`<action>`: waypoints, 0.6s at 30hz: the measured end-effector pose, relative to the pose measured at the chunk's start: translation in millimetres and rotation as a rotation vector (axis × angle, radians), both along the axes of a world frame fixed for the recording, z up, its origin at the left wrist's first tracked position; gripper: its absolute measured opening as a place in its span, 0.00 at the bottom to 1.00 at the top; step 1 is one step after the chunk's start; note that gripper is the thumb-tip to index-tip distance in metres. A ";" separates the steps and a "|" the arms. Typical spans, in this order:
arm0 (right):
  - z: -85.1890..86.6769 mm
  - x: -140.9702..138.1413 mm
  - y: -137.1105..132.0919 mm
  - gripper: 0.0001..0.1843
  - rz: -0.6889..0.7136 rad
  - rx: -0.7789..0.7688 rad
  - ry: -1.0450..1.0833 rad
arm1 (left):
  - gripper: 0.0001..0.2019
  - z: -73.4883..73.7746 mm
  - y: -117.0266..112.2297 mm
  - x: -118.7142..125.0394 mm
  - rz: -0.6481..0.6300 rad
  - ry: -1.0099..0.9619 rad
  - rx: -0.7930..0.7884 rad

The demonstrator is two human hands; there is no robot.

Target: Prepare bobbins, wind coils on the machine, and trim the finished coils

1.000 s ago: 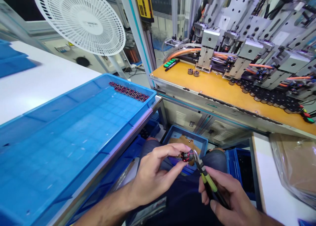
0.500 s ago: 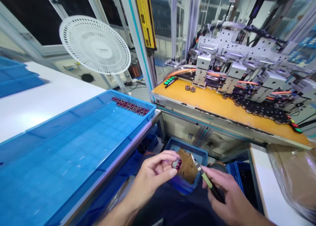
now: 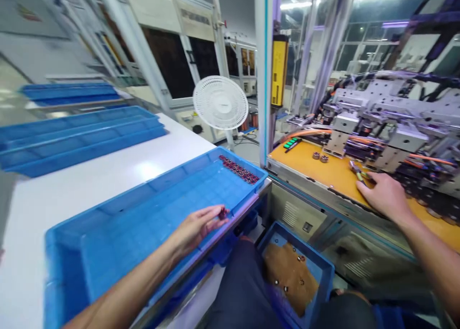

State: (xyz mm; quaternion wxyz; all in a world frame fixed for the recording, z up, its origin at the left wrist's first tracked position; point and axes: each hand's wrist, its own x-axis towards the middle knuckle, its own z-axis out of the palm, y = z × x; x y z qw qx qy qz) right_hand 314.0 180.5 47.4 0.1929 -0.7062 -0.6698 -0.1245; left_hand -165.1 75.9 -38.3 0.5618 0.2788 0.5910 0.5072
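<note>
My left hand [image 3: 201, 226] is closed on a small round part [image 3: 223, 213], dark with red, pinched at the fingertips over the near rim of a long blue tray [image 3: 143, 223]. Several similar parts [image 3: 239, 170] lie packed in rows at the tray's far end. Off to the right, my right hand [image 3: 388, 194] grips pliers [image 3: 359, 174] with green-and-black handles. Their jaws point away from me, at the orange worktop [image 3: 305, 162] of the machine. Whether the pliers touch that surface I cannot tell.
Two loose round parts [image 3: 319, 157] sit on the worktop near the metal machine fixtures [image 3: 345, 127]. Below stands a blue bin [image 3: 325, 266] with cardboard and several small parts inside. A white fan [image 3: 221, 103] is behind the tray; stacked blue trays [image 3: 82, 137] are at left.
My hands have moved apart: the left, with the round part, to the tray, and the right, with the pliers, up to the orange worktop. The view has swung left.
</note>
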 end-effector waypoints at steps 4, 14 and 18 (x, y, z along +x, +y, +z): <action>-13.9 13.3 8.8 0.23 0.022 0.013 -0.012 | 0.12 -31.7 81.6 -60.4 0.137 0.215 -0.019; -27.5 33.6 11.1 0.22 0.028 0.105 -0.099 | 0.17 -88.2 250.2 -125.5 0.176 0.761 -0.034; -17.2 19.5 5.9 0.19 0.037 0.105 -0.073 | 0.18 -96.1 277.2 -124.6 0.173 0.894 -0.011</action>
